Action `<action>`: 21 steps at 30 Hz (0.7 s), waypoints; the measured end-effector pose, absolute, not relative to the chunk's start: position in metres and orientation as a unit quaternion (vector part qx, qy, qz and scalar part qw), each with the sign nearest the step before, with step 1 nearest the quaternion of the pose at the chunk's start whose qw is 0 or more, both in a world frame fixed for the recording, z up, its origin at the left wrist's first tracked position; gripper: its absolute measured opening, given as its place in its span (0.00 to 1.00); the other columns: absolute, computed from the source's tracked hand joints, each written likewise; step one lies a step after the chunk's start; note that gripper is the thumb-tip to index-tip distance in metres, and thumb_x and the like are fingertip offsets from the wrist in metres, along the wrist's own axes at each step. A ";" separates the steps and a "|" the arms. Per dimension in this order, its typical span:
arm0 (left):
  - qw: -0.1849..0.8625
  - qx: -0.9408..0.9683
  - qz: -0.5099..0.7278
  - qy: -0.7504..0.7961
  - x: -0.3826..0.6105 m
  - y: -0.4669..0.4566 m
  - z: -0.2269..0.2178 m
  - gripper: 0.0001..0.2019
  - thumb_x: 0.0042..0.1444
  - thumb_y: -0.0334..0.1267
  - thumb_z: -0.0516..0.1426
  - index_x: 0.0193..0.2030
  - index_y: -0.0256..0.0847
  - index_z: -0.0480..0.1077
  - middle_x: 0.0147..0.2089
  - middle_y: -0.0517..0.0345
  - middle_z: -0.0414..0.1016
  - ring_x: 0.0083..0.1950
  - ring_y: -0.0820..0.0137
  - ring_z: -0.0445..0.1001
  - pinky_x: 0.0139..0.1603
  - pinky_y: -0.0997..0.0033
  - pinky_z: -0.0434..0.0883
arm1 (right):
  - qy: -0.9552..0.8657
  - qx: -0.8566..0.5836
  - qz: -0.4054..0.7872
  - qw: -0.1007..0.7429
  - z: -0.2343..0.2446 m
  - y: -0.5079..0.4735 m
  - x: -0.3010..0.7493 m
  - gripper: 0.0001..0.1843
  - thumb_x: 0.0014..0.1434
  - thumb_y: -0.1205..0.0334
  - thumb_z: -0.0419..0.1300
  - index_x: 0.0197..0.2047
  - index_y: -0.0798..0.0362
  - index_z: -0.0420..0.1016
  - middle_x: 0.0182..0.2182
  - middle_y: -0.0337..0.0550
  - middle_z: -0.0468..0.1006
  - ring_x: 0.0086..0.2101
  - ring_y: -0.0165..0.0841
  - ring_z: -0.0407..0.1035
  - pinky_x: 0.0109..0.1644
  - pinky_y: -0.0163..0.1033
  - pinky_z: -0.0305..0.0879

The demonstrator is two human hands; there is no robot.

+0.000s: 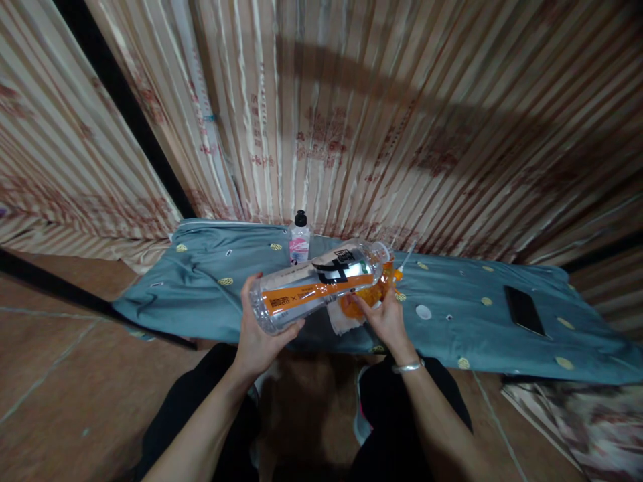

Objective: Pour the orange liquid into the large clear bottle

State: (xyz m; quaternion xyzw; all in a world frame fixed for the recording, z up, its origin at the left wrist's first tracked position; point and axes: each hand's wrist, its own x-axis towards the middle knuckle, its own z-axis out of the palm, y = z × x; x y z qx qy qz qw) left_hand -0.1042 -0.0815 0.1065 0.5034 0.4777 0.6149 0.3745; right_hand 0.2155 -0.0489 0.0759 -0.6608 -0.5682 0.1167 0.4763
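A large clear plastic bottle (314,284) with an orange, white and black label lies tilted across the middle, its neck pointing right and slightly up. My left hand (258,338) is wrapped around its base end. Beside the bottle's neck, my right hand (386,321) has its fingers closed on an orange see-through plastic container (369,294). The big bottle covers part of that container, so its full shape is hidden. A white tissue-like piece (344,320) shows below it. On the cloth to the right of my right hand lies a small white cap (423,312).
A teal patterned cloth (211,294) covers the low bench before me. A small clear bottle with a black cap (300,241) stands at its back. A black phone (523,310) lies at the right. Pleated curtains (326,134) hang behind, and dark metal poles (130,114) stand left.
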 end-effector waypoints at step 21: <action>0.375 0.523 0.607 0.466 -0.105 -0.083 0.107 0.61 0.49 0.65 0.88 0.83 0.59 0.63 0.65 0.55 0.86 0.63 0.48 0.94 0.75 0.33 0.91 | -0.580 -0.661 0.100 0.467 0.072 -0.048 0.217 0.64 0.64 0.04 0.68 0.75 0.54 0.81 0.60 0.73 0.96 0.57 0.67 0.94 0.60 0.66 0.93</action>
